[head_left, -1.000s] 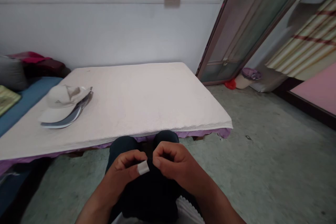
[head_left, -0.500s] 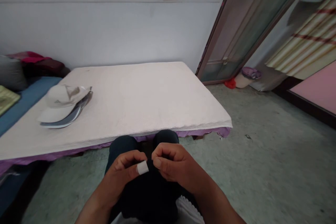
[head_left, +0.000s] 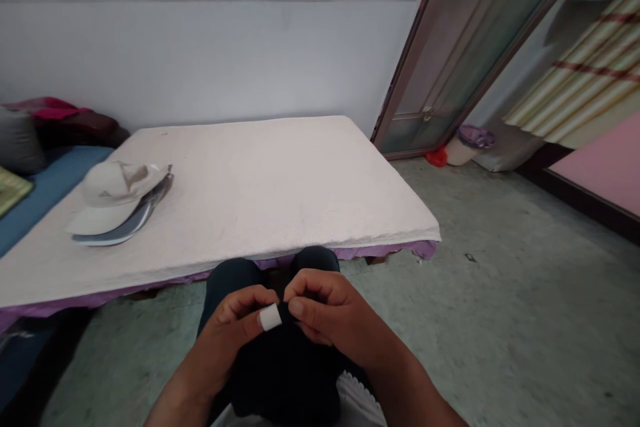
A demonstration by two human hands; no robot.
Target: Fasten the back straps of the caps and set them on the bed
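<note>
A piece of black cloth [head_left: 285,373] lies over my lap, its exact kind unclear in the dark. My left hand [head_left: 235,320] pinches its upper edge between thumb and fingers, and white tape [head_left: 271,317] wraps the thumb tip. Close beside it, my right hand [head_left: 330,310] has its thumb and forefinger pressed together at the same edge. Anything small between those right fingertips is too fine to make out. Both hands are just above my knees, in front of the bed.
A bed with a pale cover [head_left: 280,187] stands ahead. Stacked caps [head_left: 113,197] sit on its left part, near a grey cushion [head_left: 19,140]. To the right are a sliding glass door [head_left: 450,47], a lined bin [head_left: 465,147] and grey floor [head_left: 500,320].
My right hand has shifted slightly left and up, nearer to my left hand. My left hand keeps its pinch on the cloth. The whole view has moved a little.
</note>
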